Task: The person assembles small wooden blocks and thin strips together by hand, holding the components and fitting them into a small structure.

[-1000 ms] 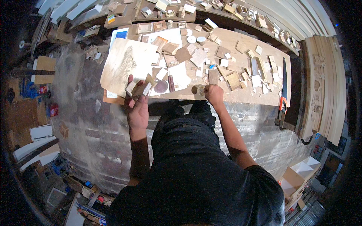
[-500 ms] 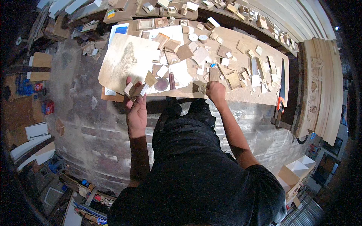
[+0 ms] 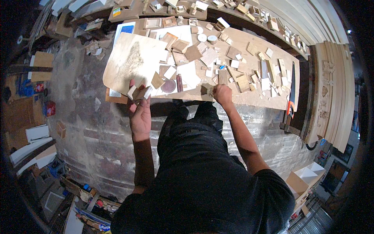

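My left hand [image 3: 141,119] is closed on a small wooden block assembly [image 3: 142,93], pale with angled sides, held up by the near edge of a light wooden board [image 3: 132,58]. At the table's near edge, my right hand [image 3: 223,95] is curled into a fist with its knuckles up. Something small and pale shows beside its fingers, too unclear to name. Between the hands lie a round brown disc [image 3: 168,86], a dark reddish stick [image 3: 179,83] and a tan square piece [image 3: 157,80].
Loose wooden offcuts [image 3: 238,78] cover much of the worktable [image 3: 257,99]. A handsaw with an orange handle [image 3: 290,108] lies at its right end. Long planks [image 3: 331,97] stand beyond it. Past the far edge runs a shelf [image 3: 230,16] with more small pieces.
Both hands stay almost in place, each keeping its grip. The view of the table shifts very slightly.
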`<state>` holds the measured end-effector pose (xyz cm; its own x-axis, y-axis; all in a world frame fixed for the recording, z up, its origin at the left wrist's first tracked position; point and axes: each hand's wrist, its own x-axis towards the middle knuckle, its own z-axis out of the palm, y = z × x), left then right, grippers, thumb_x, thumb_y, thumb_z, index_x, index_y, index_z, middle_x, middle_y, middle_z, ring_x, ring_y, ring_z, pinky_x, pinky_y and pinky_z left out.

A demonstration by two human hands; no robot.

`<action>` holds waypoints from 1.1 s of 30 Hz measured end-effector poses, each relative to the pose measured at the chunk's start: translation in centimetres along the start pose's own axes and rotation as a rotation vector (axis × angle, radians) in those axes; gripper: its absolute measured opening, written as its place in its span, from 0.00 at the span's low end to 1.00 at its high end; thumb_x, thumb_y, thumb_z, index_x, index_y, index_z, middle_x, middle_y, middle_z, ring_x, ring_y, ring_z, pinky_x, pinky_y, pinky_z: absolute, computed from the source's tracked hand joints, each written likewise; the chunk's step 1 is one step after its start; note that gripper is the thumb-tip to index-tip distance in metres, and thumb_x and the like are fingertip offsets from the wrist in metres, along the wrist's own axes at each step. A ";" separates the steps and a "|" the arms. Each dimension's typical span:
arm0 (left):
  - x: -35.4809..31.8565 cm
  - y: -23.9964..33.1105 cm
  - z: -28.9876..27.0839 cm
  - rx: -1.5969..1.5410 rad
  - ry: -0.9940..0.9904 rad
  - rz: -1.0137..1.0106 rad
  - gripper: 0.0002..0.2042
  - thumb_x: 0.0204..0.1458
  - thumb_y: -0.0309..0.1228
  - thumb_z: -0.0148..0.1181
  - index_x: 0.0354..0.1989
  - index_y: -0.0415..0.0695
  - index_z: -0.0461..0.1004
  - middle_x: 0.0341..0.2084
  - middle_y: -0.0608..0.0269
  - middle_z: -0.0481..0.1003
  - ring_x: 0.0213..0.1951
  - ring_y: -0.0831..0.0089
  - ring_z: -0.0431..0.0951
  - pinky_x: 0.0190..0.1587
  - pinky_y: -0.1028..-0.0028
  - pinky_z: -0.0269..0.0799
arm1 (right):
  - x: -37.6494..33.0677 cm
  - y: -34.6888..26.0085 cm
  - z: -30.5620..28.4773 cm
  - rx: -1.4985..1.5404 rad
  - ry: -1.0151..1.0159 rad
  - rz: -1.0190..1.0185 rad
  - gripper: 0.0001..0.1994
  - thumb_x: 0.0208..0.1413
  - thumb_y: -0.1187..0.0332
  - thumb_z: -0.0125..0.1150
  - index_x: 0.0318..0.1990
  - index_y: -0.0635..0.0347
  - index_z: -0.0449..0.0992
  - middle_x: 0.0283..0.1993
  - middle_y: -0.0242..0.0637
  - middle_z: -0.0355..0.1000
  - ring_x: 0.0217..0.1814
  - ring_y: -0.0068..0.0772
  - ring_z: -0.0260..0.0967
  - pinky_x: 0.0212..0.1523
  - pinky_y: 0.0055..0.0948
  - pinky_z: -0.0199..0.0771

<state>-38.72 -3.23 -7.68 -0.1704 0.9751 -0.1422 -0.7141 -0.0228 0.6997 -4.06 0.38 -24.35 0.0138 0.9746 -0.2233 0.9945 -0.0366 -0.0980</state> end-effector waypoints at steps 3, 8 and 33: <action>0.1 -0.2 0.2 -0.009 -0.015 -0.003 0.34 0.54 0.17 0.58 0.70 0.41 0.52 0.64 0.56 0.62 0.63 0.63 0.66 0.66 0.65 0.63 | 0.0 1.2 0.9 0.036 0.000 0.000 0.06 0.45 0.64 0.64 0.28 0.53 0.83 0.27 0.49 0.76 0.29 0.50 0.77 0.32 0.44 0.79; 0.2 -0.2 1.1 -0.001 -0.041 -0.007 0.34 0.55 0.18 0.57 0.70 0.41 0.51 0.64 0.54 0.62 0.64 0.62 0.65 0.67 0.65 0.61 | -0.3 0.9 0.3 0.011 0.007 -0.068 0.06 0.45 0.65 0.64 0.27 0.55 0.82 0.26 0.49 0.76 0.29 0.50 0.77 0.32 0.44 0.79; 1.1 -2.1 6.1 0.088 -0.181 -0.048 0.36 0.54 0.24 0.58 0.71 0.39 0.47 0.58 0.51 0.68 0.62 0.64 0.65 0.67 0.62 0.57 | -6.0 -1.1 -18.2 1.307 0.081 -0.028 0.08 0.50 0.72 0.70 0.37 0.64 0.84 0.32 0.34 0.79 0.32 0.19 0.70 0.35 0.21 0.69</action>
<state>-33.27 -0.74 -5.04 -0.0073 0.9985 -0.0547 -0.6549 0.0365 0.7548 -3.34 -1.37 -5.25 0.0462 0.9873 -0.1519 0.1609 -0.1575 -0.9743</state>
